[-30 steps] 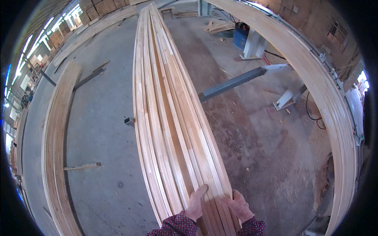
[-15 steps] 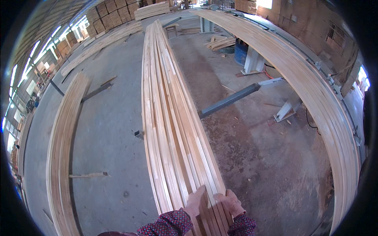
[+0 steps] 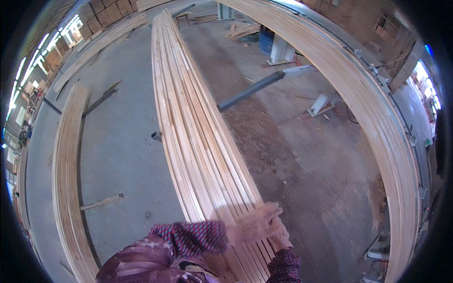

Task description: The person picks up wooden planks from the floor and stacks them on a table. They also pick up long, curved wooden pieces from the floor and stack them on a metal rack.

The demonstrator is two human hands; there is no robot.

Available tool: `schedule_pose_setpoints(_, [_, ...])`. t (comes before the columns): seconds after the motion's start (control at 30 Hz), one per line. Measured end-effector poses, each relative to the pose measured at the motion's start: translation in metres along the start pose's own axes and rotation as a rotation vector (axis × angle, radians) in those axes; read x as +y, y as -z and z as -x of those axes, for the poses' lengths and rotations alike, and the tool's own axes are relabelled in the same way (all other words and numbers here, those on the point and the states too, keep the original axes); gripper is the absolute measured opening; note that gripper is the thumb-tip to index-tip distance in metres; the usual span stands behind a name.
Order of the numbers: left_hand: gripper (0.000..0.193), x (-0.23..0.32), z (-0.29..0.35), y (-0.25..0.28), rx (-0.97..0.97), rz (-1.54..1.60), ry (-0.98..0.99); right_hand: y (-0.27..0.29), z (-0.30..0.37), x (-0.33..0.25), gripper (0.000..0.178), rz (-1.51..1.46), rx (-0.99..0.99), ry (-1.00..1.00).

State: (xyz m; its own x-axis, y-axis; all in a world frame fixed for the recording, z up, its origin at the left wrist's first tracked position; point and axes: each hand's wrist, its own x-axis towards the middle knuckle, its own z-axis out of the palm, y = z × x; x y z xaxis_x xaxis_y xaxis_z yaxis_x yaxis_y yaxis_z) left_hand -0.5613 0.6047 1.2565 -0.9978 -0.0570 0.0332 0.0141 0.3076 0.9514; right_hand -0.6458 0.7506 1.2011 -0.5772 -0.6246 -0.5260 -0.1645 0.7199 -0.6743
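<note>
A long bundle of pale wooden strips, laid side by side, runs from beneath my hands up to the far floor area. My left hand is smeared by motion. It reaches across the near end of the strips, its fingertips over my right hand. Whether it touches the wood is unclear. At the right edge of the bundle is my right hand, its fingers mostly hidden behind the left. Both hands look pinkish-tan, with patterned sleeves at the wrists.
Dark metal bars stick out from the bundle at both sides. Another stack of strips lies to the left. On the right, a long curved-looking run of boards rests on white supports. A blue drum stands beyond.
My left hand has swung right across the strips to my right hand, its forearm now lying crosswise. The strips' grooves look narrower near my hands. The whole view has shifted slightly.
</note>
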Motion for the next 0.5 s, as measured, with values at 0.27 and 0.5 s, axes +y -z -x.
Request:
schedule_pose_setpoints(0.27, [0.061, -0.037, -0.065, 0.000, -0.647, -1.039, 0.311, -0.010, 0.077, 0.073, 0.072, 0.117, 0.005, -0.313])
schedule_pose_setpoints(0.5, [0.058, -0.063, -0.055, -0.010, -0.510, -1.006, 0.282, -0.015, 0.073, 0.083, 0.058, 0.079, 0.019, -0.272])
